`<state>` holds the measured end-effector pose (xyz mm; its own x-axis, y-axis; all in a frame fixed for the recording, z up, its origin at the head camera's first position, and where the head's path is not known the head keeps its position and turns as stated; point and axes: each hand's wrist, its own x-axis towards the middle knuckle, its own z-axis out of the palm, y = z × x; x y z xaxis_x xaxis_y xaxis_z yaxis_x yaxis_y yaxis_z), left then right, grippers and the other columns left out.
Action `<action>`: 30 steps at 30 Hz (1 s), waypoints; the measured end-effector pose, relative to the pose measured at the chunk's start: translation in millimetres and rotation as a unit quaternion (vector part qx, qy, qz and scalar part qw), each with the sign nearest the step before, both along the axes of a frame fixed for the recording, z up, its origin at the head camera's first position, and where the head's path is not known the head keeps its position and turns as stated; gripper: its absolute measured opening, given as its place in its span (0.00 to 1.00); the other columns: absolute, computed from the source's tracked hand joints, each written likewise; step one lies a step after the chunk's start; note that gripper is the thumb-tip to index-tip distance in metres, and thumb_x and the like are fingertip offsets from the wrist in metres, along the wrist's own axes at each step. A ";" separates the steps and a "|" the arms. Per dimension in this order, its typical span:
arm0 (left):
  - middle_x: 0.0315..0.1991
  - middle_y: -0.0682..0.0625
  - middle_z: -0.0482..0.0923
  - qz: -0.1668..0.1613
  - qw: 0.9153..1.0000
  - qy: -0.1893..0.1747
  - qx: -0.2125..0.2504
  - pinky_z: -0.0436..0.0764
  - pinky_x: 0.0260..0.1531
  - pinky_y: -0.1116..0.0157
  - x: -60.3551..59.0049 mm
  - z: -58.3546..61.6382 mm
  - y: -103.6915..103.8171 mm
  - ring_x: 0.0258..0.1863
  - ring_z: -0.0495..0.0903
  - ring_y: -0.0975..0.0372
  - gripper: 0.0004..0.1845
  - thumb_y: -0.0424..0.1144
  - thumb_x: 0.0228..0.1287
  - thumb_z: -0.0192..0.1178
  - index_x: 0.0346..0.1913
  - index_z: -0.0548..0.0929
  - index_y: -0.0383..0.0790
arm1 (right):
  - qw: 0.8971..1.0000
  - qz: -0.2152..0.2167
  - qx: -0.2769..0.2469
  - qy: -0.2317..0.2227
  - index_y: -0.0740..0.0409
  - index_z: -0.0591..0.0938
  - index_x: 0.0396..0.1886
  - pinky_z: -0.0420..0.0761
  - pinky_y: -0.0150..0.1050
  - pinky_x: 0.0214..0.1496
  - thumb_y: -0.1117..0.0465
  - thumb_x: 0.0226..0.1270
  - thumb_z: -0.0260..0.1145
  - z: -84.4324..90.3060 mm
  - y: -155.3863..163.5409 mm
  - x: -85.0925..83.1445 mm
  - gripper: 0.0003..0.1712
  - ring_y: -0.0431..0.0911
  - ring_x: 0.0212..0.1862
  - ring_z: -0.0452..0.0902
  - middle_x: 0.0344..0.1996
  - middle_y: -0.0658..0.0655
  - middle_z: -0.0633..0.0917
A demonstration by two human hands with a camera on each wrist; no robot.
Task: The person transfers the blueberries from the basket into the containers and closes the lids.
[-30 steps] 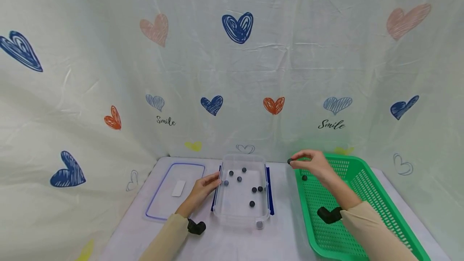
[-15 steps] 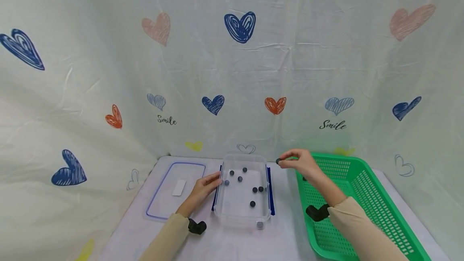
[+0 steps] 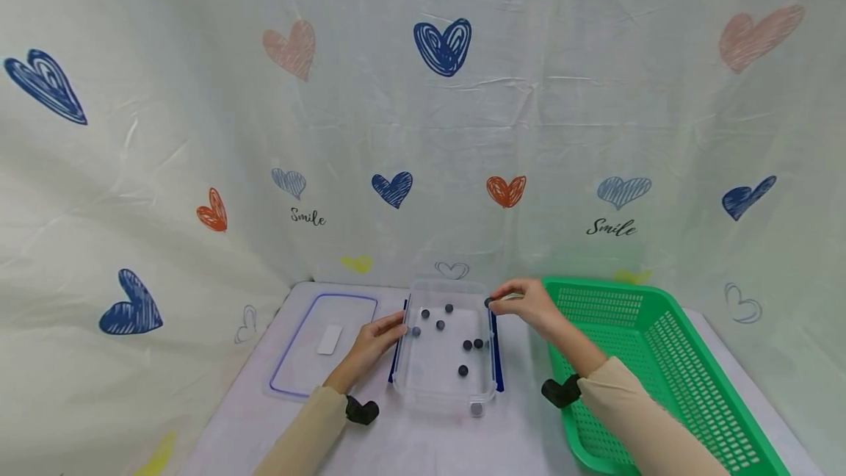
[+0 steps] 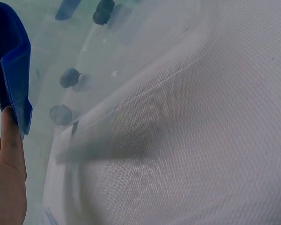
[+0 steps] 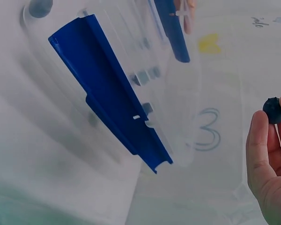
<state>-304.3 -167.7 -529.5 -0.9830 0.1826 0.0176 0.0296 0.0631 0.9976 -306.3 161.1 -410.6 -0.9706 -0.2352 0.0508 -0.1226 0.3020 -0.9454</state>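
Note:
A clear plastic box (image 3: 443,392) with blue side latches (image 5: 103,89) stands on the table, with several dark blueberries (image 3: 463,371) inside. My left hand (image 3: 369,347) rests against its left wall. In the left wrist view a straight finger (image 4: 11,140) of that hand touches the lower end of a blue latch (image 4: 16,70). My right hand (image 3: 529,307) pinches a single blueberry (image 5: 273,110) between thumb and fingertips, at the box's far right corner, level with the rim in the head view.
A green perforated basket (image 3: 694,366) stands on the right, under my right forearm. A clear lid (image 3: 297,347) with a blue seal and a white label (image 3: 329,339) lies to the left. Behind hangs a pale curtain (image 3: 449,131) printed with hearts.
My right hand has moved left from over the green basket to the box's far right corner, carrying the blueberry. My left hand has stayed at the box's left wall.

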 end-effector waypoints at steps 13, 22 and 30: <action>0.68 0.37 0.70 -0.005 1.000 0.000 0.008 0.71 0.65 0.60 -0.4 -0.4 -0.2 0.67 0.70 0.50 0.32 0.44 0.69 0.65 0.69 0.71 0.31 | 1.000 0.016 0.003 -0.003 0.67 0.86 0.38 0.84 0.50 0.49 0.68 0.59 0.74 -17.7 -18.4 -1.0 0.09 0.49 0.36 0.83 0.38 0.58 0.83; 0.68 0.37 0.70 0.000 1.000 -0.004 0.008 0.72 0.64 0.60 0.1 -1.4 -0.7 0.67 0.70 0.51 0.31 0.44 0.69 0.65 0.69 0.72 0.32 | 1.000 0.020 0.015 -0.011 0.65 0.86 0.34 0.82 0.57 0.49 0.68 0.56 0.75 -28.4 -26.8 0.5 0.08 0.49 0.34 0.82 0.35 0.57 0.83; 0.68 0.38 0.70 -0.001 1.000 -0.006 0.003 0.71 0.65 0.58 -0.4 -1.3 -1.1 0.67 0.70 0.51 0.31 0.45 0.69 0.64 0.69 0.72 0.32 | 1.000 0.022 0.019 -0.009 0.66 0.86 0.34 0.84 0.41 0.42 0.68 0.56 0.75 -33.7 -30.3 0.6 0.08 0.48 0.35 0.83 0.35 0.57 0.83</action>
